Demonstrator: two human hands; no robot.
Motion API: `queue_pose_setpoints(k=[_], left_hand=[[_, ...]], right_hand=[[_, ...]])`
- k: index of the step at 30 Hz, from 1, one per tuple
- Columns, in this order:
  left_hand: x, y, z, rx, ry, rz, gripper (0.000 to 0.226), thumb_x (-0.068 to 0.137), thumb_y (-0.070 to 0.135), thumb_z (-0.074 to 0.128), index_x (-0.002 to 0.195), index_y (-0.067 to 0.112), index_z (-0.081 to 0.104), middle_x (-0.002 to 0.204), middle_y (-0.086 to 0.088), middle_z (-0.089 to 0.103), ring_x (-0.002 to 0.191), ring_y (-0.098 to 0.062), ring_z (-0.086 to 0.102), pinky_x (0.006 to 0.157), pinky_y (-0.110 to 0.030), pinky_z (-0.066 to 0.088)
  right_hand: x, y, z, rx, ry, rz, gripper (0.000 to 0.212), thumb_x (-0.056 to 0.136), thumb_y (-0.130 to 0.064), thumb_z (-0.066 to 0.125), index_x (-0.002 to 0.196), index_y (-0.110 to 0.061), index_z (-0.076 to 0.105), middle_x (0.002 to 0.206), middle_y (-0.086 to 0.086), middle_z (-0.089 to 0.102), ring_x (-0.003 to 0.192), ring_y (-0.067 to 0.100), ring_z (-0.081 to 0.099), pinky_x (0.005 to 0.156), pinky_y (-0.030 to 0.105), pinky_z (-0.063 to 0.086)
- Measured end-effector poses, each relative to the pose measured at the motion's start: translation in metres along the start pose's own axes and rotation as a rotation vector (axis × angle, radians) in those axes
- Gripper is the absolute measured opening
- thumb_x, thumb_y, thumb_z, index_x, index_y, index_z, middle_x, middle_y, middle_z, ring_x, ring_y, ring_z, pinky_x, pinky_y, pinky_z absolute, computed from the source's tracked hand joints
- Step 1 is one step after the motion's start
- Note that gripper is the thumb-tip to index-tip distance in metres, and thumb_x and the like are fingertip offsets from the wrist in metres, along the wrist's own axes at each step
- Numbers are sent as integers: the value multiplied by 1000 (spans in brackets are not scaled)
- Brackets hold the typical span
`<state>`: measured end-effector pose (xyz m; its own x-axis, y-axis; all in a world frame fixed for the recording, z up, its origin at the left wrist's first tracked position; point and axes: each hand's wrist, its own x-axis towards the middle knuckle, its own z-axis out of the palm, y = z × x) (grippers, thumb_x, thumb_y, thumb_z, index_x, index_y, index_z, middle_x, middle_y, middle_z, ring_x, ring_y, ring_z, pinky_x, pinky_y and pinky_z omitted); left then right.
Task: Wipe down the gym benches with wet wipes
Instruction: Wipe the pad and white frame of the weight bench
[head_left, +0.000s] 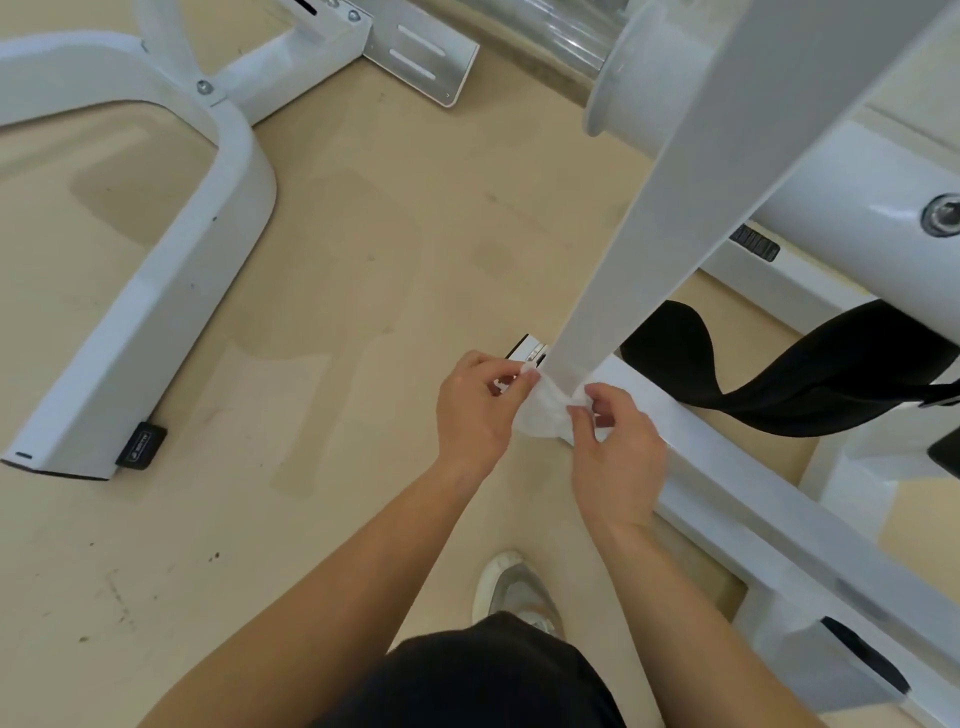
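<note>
Best, probably, to keep the wet wipe (540, 415) taut around the white post (618, 291) — left hand (475, 410) and right hand (615, 441) each pinching an end — and slide it upward.

We count two grips, both bare hands: the left grip (472, 410) and the right grip (618, 457). There is one crumpled white wet wipe (540, 415), one slanted flat white metal bar (649, 234) and one looped black fabric strap (779, 384). We see two white painted metal frames: the curved frame (156, 291) and the straight-railed frame (753, 483). One white steel plate (421, 52) carries two slots. We find one grey-and-white sneaker (514, 592), and one black rubber foot cap (141, 447) on the curved frame.
</note>
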<state>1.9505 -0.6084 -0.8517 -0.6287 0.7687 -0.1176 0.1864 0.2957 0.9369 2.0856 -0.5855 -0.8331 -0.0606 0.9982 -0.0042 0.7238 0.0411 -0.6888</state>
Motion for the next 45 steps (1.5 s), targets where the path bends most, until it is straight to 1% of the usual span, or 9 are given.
queue_pose_setpoints(k=[11,16,19,23,28,32,35,39,45], left_hand=[[-28,1,1,-329,-211,-111,19,95,11,67,105,27,69,97,3,75,83,-25,73,79,-40,62],[-11,-12,21,-188,-110,-163,23,85,10,76,87,32,70,90,15,72,70,4,66,75,-21,53],[3,-13,38,-187,58,-232,10,86,13,74,91,22,72,91,14,72,70,8,64,72,-19,53],[10,-11,55,-191,145,-295,8,89,16,71,96,15,73,94,9,72,73,10,62,70,-10,47],[-3,-14,69,-194,-1,-325,7,88,15,74,86,19,69,79,14,66,72,5,62,66,-6,43],[9,-21,65,-227,117,-392,6,89,18,71,86,23,69,87,9,70,84,-11,69,82,-30,55],[29,-22,52,-177,150,-319,10,91,17,70,99,16,76,94,9,73,82,2,64,82,-20,50],[41,-15,51,-4,-50,-134,29,96,6,55,111,17,77,104,7,76,84,-4,65,76,-8,46],[67,-18,41,32,-276,-128,32,96,4,55,118,17,75,118,4,73,113,-8,65,103,-26,47]], right_hand=[[-5,-11,10,311,-111,26,22,97,-9,61,108,-21,77,98,-11,71,89,-5,64,79,9,49],[-5,0,1,303,-160,89,29,101,-10,52,115,-27,71,103,-17,72,100,-1,66,89,16,50],[-2,7,-7,257,-156,89,26,101,-13,54,118,-24,70,103,-17,71,100,-5,63,83,6,47],[4,6,-17,222,-139,52,22,99,-11,56,110,-26,69,100,-12,71,94,-3,63,75,-2,43],[10,4,-19,205,-151,30,22,97,-8,57,106,-24,70,93,-14,71,88,-6,62,72,0,43],[10,4,-17,199,-157,36,21,97,-10,57,106,-24,70,94,-13,71,88,-3,63,72,1,44],[10,5,-19,194,-154,39,20,98,-12,57,105,-26,69,96,-11,72,89,0,64,70,-1,42],[12,8,-23,203,-162,35,23,97,-9,56,100,-29,67,93,-11,72,87,-4,62,70,1,42],[18,9,-27,181,-175,10,24,96,-10,55,94,-31,68,86,-16,71,84,-1,63,72,11,46]])
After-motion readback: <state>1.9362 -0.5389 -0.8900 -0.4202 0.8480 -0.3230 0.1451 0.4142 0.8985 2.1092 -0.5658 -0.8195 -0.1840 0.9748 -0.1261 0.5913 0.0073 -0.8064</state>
